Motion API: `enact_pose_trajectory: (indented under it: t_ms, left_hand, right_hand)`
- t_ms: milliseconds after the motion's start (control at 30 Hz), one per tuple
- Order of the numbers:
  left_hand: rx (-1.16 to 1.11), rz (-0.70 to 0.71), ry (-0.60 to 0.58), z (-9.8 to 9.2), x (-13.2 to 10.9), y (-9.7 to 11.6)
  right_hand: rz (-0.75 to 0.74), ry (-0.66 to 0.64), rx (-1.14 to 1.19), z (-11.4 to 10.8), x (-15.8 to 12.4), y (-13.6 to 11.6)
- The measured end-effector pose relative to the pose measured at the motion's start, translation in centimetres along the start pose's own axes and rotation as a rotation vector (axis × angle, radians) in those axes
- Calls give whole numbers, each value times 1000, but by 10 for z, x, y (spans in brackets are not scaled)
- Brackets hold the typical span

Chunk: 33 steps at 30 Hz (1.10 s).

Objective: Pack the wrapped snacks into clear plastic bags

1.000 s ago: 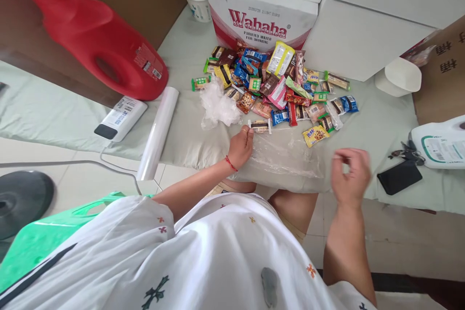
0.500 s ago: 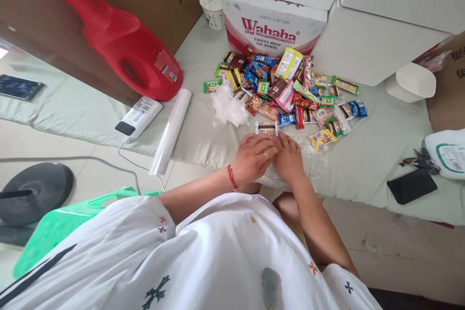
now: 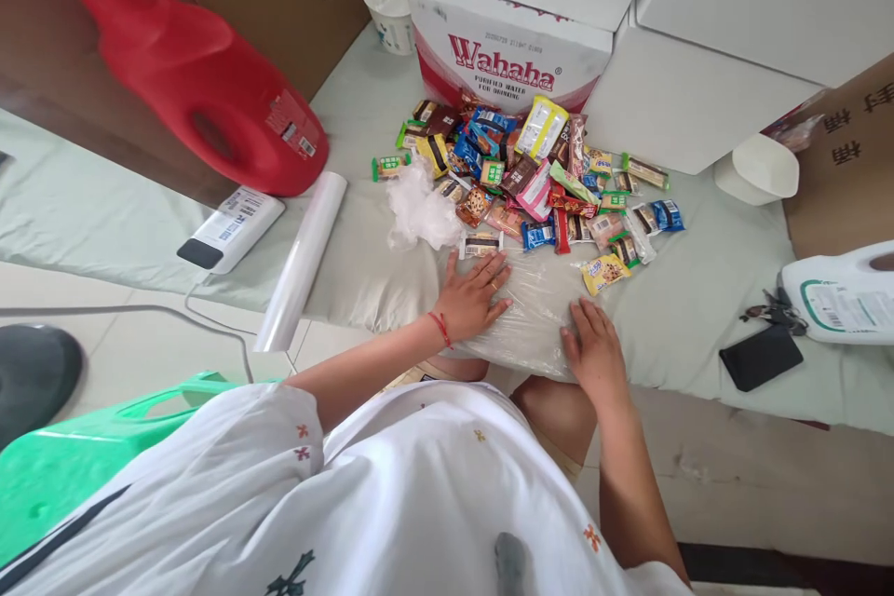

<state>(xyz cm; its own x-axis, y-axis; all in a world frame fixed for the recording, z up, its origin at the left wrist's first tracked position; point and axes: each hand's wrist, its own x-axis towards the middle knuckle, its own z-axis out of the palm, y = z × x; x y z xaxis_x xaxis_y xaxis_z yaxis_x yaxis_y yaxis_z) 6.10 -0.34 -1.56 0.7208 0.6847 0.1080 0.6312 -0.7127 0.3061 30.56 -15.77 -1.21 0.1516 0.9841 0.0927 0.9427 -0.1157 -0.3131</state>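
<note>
A sheet of clear plastic film (image 3: 535,312) lies spread over the front edge of the cloth-covered surface. My left hand (image 3: 471,300) rests flat on the film's left part, fingers spread, with a red cord at the wrist. On the film's right side lies my right hand (image 3: 592,346), fingers stretched out and holding nothing. Just beyond my left fingertips is a small wrapped snack bar (image 3: 481,245). Behind it a heap of wrapped snacks (image 3: 521,175) reaches back to the box, with a crumpled white plastic bag (image 3: 421,205) at its left.
A Wahaha carton (image 3: 513,60) stands behind the heap. To the left are a red jug (image 3: 216,93), a white power bank (image 3: 230,231) and a roll of film (image 3: 302,265). A black wallet (image 3: 761,358), keys (image 3: 775,312) and a white bottle (image 3: 842,296) are on the right.
My hands were together near the small snack bar; now they are apart, the right one moved to the right and nearer me. The film between them now lies spread out. The view has shifted slightly.
</note>
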Motion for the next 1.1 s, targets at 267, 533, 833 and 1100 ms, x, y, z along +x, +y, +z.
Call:
enact_pose_trajectory:
  t_ms: [267,533,833,1100]
  left_hand:
    - [-11,16,-22,3,2,-3]
    - [-18,12,-23,2,1,-4]
    - [-46,15,-24,4,1,-6]
    - [-72,8,-37,4,1,-7]
  right_hand:
    - [65,59,-68,-56,72,15]
    - [-11,-95,-266,-48,235,-15]
    - [368,-223,-192,-32,237,-30]
    - [265,-71,-39,-73,209,-17]
